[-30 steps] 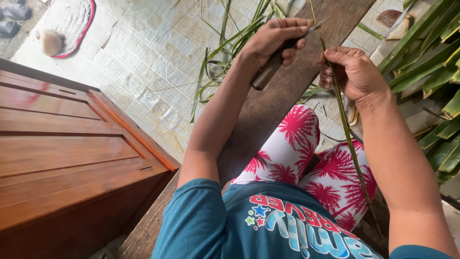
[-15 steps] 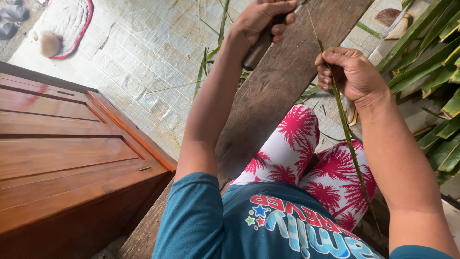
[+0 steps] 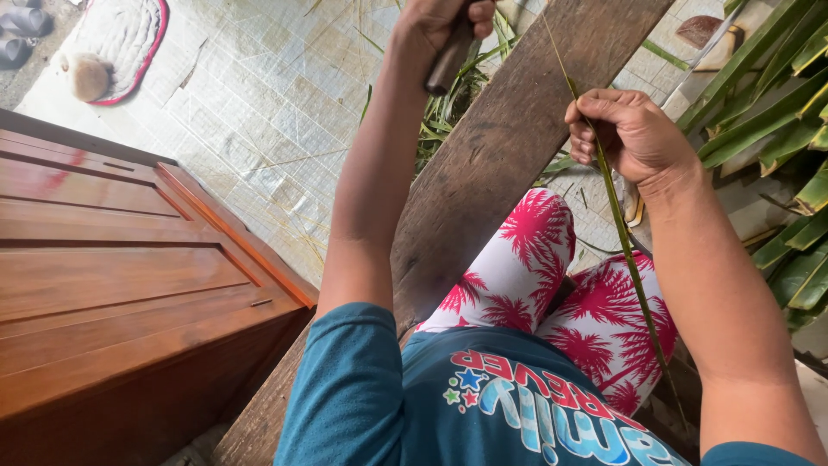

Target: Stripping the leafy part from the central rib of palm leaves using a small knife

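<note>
Stripping a palm leaf midrib over the wooden plank.

I see my right hand (image 3: 630,134) pinched tight on the thin green leaf strip (image 3: 623,233), which runs from above the fist down across my patterned knee. My left hand (image 3: 440,22), raised at the top edge, is fisted round a knife handle (image 3: 448,60); the blade is out of view. Palm fronds (image 3: 776,95) lie to the right of the plank (image 3: 500,147).

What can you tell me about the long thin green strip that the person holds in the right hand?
The leaf strip is a long, narrow green blade with a paler, thin rib that runs on above the grip toward the top of the picture. It looks like fresh palm leaf. The right hand pinches it near its upper part. From there it slants down across the patterned trousers toward the lower right. Its lower end is hard to see.
</note>
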